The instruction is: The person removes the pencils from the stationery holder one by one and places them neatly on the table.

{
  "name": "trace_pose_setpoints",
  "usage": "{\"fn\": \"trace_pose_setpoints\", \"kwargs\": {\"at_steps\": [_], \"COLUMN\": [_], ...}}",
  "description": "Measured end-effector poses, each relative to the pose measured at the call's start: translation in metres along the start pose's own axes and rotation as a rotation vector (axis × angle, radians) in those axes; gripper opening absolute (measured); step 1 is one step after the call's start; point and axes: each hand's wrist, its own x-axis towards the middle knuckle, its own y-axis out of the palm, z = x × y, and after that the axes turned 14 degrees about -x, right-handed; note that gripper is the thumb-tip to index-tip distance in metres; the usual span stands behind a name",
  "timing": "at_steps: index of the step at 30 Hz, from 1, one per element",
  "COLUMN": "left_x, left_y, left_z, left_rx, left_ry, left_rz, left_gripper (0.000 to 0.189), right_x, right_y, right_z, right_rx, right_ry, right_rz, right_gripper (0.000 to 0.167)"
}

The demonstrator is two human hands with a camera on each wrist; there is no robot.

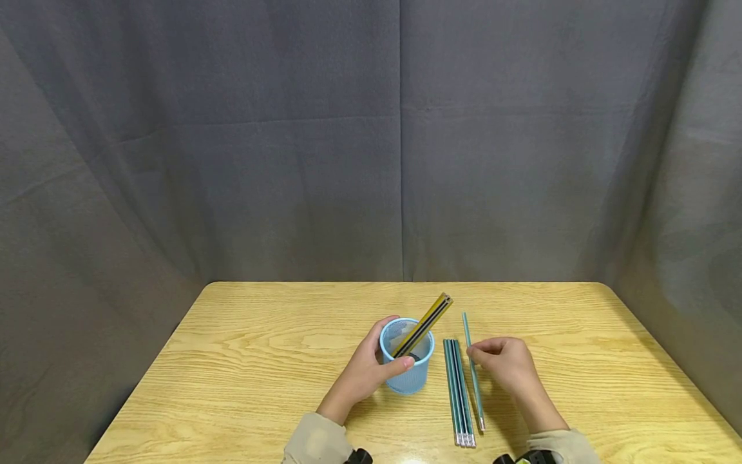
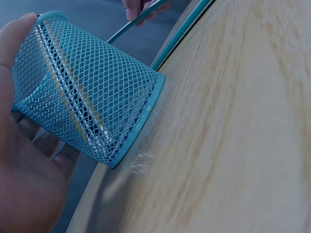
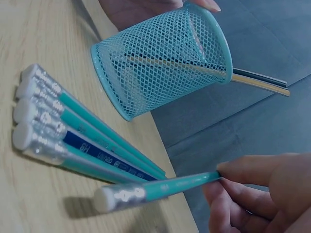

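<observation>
My left hand (image 1: 369, 370) grips a light-blue mesh pencil cup (image 1: 408, 380), its thumb over the near rim and its fingers round the far left side. Several yellow-and-black striped pencils (image 1: 428, 324) lean to the right inside the cup. Between thumb and fingertips, my right hand (image 1: 510, 367) pinches a green pencil (image 3: 180, 183) near its middle. The white eraser end of that pencil points toward me, raised a little over the table in the right wrist view. Just left of it, several green pencils (image 3: 104, 141) lie side by side, erasers nearest me; one shows a dark blue stripe.
All of this is on a wood-grain table (image 1: 261, 361) with rounded far corners. Grey cloth (image 1: 301, 193) hangs behind the table and along both sides. The row of green pencils lies between the cup and my right hand.
</observation>
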Motion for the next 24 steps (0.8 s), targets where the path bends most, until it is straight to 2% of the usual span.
{"fn": "trace_pose_setpoints", "kwargs": {"at_steps": [10,24], "left_x": [0.000,-0.001], "left_y": [0.000,0.001], "left_z": [0.000,-0.001], "left_rx": [0.002,0.013], "left_ry": [0.002,-0.008], "left_rz": [0.003,-0.010], "left_gripper": [0.072,0.072], "right_x": [0.001,0.002], "right_y": [0.004,0.012], "right_z": [-0.006,-0.011], "right_rx": [-0.023,0.019], "right_ry": [-0.013,0.017], "right_rz": [0.018,0.035], "right_gripper": [0.017,0.014]}}
